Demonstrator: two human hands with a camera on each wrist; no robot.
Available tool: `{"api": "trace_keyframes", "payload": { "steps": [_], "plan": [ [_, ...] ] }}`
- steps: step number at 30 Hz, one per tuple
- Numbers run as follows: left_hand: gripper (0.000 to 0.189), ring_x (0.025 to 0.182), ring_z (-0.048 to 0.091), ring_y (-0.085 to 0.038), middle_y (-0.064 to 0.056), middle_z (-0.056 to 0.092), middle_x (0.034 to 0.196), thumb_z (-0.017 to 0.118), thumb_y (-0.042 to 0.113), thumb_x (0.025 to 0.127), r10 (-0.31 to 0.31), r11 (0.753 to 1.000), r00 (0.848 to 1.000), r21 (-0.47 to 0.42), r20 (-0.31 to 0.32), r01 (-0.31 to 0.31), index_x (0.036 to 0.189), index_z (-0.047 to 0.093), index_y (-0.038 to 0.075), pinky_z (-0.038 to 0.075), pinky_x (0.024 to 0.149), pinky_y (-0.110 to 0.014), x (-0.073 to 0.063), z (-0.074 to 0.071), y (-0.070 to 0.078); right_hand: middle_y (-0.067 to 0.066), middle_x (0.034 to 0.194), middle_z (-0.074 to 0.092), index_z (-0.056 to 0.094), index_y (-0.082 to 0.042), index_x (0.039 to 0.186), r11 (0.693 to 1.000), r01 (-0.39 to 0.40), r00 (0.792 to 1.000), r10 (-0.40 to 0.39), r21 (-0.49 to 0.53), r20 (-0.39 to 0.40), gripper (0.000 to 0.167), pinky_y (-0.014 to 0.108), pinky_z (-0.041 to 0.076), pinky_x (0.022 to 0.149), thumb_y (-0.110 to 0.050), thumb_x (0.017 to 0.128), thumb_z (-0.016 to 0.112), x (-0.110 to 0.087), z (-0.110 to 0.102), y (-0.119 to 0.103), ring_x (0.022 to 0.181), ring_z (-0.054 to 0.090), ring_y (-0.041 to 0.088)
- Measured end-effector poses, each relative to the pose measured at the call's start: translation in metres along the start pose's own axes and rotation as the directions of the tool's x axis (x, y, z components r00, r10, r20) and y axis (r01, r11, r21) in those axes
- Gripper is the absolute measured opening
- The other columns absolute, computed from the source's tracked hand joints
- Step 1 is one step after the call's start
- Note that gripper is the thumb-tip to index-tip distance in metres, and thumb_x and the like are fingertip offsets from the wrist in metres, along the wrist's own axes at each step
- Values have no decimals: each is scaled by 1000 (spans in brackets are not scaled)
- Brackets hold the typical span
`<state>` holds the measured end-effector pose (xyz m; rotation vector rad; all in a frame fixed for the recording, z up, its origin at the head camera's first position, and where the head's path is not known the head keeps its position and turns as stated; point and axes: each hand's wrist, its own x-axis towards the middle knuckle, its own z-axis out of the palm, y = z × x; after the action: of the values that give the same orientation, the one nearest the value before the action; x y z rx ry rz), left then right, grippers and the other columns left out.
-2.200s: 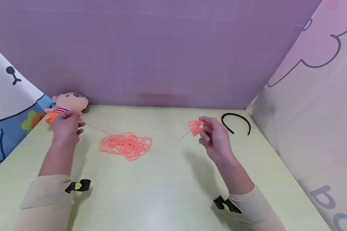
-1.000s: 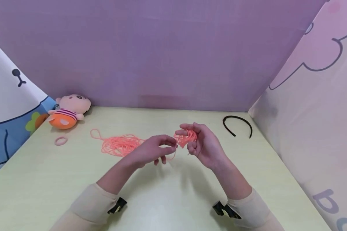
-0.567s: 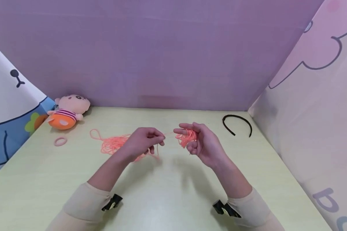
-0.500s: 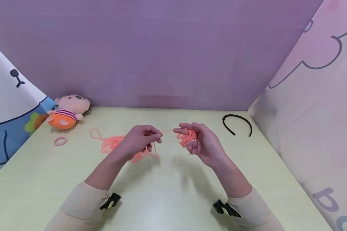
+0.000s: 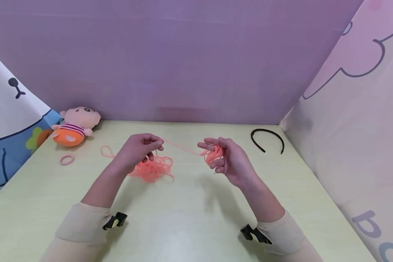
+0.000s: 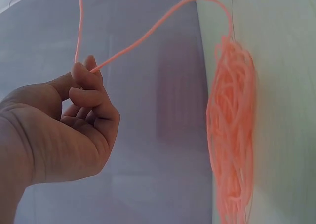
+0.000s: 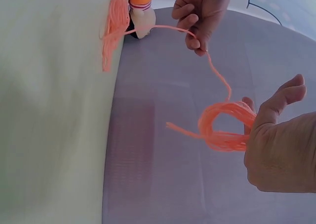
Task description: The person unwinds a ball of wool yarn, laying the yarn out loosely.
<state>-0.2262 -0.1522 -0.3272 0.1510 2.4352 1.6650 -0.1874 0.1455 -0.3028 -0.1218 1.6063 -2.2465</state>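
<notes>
Coral-pink yarn runs in a slack strand (image 5: 181, 147) between the two hands. My left hand (image 5: 135, 151) pinches it between thumb and fingertips, raised over the loose yarn heap (image 5: 153, 169) on the table. In the left wrist view a length of yarn also loops from that pinch to the heap. A small wound coil of yarn (image 5: 213, 155) sits in the fingers of my right hand (image 5: 237, 163), with two fingers stretched out to the left. The right wrist view shows the coil as a ring, one short loose yarn end (image 7: 180, 130) sticking out of it.
A plush doll (image 5: 75, 127) in striped top and orange bottoms lies at the back left, with a pink ring (image 5: 67, 159) in front of it. A black headband (image 5: 266, 130) lies at the back right. Purple fabric (image 5: 196, 62) rises behind the table (image 5: 183, 225).
From the far left my left hand came to the coil, and has since drawn back leftward and up, pinching the strand. My right hand stays nearly in place with the coil.
</notes>
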Motion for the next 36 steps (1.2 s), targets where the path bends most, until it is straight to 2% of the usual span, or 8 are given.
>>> {"api": "trace_keyframes", "payload": {
  "steps": [11,18,24,29,33,36],
  "plan": [
    [40,68,59,-16,-6,68,108,62,32,103,-17,1000,996,-1,-90,17,130,62,2,48,58,-26,5,-33,-16,8,132,66,53,-3,139,1000,6,1000,-6,-2,-10,45,18,40,45,-29,109,34,-1,-1,-3,50,61,12],
    [46,67,60,-9,10,67,96,60,34,104,-43,999,986,-5,-164,43,136,58,1,48,59,-25,8,-55,-30,8,131,66,53,-2,139,1000,11,1000,-11,3,-8,45,18,41,44,-30,109,33,-1,-2,-3,50,61,12],
    [50,66,60,-6,20,66,87,59,37,104,-74,996,970,-62,-231,61,140,54,2,48,58,-23,6,-71,-40,7,129,67,54,-3,138,1000,14,1000,-14,-7,-13,45,18,41,45,-30,109,32,-1,-2,-2,49,60,12],
    [35,68,61,-6,20,66,89,59,39,103,-132,985,947,-143,-293,93,128,60,15,49,59,-22,1,-83,-42,6,129,68,54,-2,138,1000,16,1000,-16,-9,-7,45,18,42,45,-30,109,34,-1,-3,-2,50,62,12],
    [18,70,63,-7,14,65,99,60,41,101,-205,966,911,-222,-357,131,113,62,27,49,60,-21,-3,-92,-42,6,130,68,53,-2,139,1000,12,1000,-12,-11,-9,45,18,43,44,-30,109,34,0,-3,-3,50,62,12],
    [20,70,64,-7,9,61,106,61,40,101,-244,953,886,-266,-394,144,116,62,26,49,59,-21,-3,-94,-42,7,130,68,53,-2,139,1000,8,1000,-8,-8,-10,45,18,44,44,-29,109,33,0,-3,-3,50,62,12]
  ]
}}
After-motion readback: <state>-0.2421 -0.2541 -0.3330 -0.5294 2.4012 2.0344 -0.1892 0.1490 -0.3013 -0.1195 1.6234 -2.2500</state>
